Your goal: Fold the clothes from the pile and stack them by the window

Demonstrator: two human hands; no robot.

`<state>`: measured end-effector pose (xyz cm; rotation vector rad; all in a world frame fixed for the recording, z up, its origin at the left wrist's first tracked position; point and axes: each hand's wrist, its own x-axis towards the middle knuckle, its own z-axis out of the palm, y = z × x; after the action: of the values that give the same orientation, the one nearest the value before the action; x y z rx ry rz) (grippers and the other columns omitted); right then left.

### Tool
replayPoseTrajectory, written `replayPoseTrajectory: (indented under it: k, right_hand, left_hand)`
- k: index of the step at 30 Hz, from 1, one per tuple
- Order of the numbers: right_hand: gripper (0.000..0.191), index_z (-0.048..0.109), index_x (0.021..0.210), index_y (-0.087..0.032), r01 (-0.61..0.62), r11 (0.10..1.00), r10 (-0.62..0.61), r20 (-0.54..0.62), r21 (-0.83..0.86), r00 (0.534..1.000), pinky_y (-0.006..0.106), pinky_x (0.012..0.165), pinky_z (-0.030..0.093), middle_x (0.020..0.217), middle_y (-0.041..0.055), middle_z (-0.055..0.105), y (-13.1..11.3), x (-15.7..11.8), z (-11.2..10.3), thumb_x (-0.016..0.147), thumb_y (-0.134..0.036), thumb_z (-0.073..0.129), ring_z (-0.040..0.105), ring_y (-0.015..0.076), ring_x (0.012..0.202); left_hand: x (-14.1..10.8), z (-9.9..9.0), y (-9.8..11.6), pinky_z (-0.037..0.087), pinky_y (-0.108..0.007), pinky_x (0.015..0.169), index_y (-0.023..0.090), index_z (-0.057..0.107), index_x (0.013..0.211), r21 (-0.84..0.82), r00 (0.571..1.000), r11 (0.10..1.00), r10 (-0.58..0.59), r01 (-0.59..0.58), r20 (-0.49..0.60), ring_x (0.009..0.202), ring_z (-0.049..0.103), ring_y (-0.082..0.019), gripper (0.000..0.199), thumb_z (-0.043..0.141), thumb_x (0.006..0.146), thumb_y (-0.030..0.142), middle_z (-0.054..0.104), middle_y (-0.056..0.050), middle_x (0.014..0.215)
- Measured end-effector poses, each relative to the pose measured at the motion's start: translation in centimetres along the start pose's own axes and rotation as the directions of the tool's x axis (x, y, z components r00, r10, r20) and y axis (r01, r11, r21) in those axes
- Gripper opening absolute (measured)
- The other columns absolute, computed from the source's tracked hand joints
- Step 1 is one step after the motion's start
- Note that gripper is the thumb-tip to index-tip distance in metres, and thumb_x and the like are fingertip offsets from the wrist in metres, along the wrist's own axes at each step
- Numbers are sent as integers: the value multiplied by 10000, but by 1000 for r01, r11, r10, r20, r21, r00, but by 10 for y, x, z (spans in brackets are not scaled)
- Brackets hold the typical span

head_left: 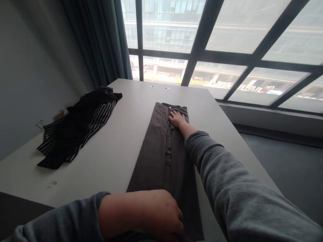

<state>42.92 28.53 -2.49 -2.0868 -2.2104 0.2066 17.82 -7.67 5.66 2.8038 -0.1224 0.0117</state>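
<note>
Daylight enters through a large window with a dark frame, multi-storey building outside; blue-grey curtain hangs at its left, next to a pale wall. White table fills the middle of the view, its far end near the window. Two small round white discs sit close to that end; a greyish smudge marks the near left part. Dark grey top lies on the table right of centre, folded lengthwise into a long strip, neckline toward the window and lower part running toward the wearer. Small pale neck label visible inside the neckline; dark printed lettering runs down the strip. Right hand rests palm down on the top just below the neckline, fingers extended and slightly spread, pinching nothing. Left hand is over the near part of the top, back of the hand uppermost, fingers curled under; cannot tell whether they pinch cloth. Both forearms wear grey-blue sleeves, pushed back from the wrists. Black garment with white stripes lies loosely rumpled along the table's left side, well apart from both hands.
</note>
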Motion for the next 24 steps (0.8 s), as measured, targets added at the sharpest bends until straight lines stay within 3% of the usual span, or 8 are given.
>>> replayPoseTrajectory:
  k: [3, 7, 10, 13, 17, 20, 24]
  right_hand:
    - [721, 334, 1714, -229, 4, 1000, -4, -20, -6, 1000, 608, 1325, 113, 1813, 85, 168, -3, -6, -5, 1099, -600, 271, 122, 340, 1668]
    - [683, 357, 1701, -193, 84, 996, -86, -37, -38, 996, 612, 1324, 142, 1805, 101, 197, 0, -18, -23, 1110, -530, 311, 123, 349, 1667]
    - [661, 384, 1688, -149, 227, 970, -231, -39, -86, 972, 575, 1333, 149, 1796, 118, 221, 9, -34, -38, 1108, -466, 365, 126, 350, 1667]
    - [663, 403, 1680, -136, 372, 921, -375, -3, -112, 927, 522, 1342, 153, 1790, 117, 240, 20, -56, -45, 1101, -458, 414, 122, 338, 1670]
    - [692, 391, 1690, -157, 434, 899, -429, 74, -64, 900, 476, 1346, 170, 1787, 109, 239, 32, -87, -33, 1100, -518, 419, 162, 309, 1668]
    - [731, 339, 1714, -171, 425, 905, -423, 91, -1, 901, 461, 1349, 164, 1792, 107, 204, 37, -101, -16, 1098, -559, 411, 179, 304, 1665]
    - [714, 318, 1726, -227, 411, 911, -412, 62, 16, 909, 447, 1354, 126, 1800, 68, 179, 40, -97, -6, 1109, -582, 376, 138, 295, 1672]
  left_hand:
    - [11, -2, -9, 492, -347, 567, 236, 693, 821, -9, 997, 998, -58, 58, -56, 679, 653, -180, 202, 693, 971, 371, 727, 17, 794]
    - [40, -3, -35, 552, -353, 723, 172, 730, 994, 129, 972, 974, -162, 184, -169, 878, 694, -218, 140, 623, 999, 262, 763, -57, 984]
    - [65, 7, -58, 551, -413, 970, 118, 699, 1281, 178, 944, 946, -227, 272, -239, 1223, 657, -281, 340, 583, 1051, 339, 704, -160, 1361]
    - [81, 25, -71, 374, -492, 1231, 68, 550, 1533, 164, 918, 917, -324, 364, -228, 1540, 425, -352, 651, 511, 1078, 533, 469, -219, 1661]
    - [85, 42, -71, 176, -532, 1322, 62, 381, 1663, 82, 892, 896, -418, 436, -175, 1651, 205, -386, 854, 384, 1073, 680, 255, -240, 1762]
    - [81, 44, -62, 143, -559, 1326, 64, 340, 1681, 58, 902, 907, -406, 418, -149, 1660, 151, -401, 898, 397, 1057, 707, 180, -258, 1773]
    - [77, 41, -48, 132, -562, 1330, 60, 341, 1678, 60, 934, 936, -340, 348, -114, 1663, 130, -404, 899, 415, 1054, 702, 173, -278, 1766]
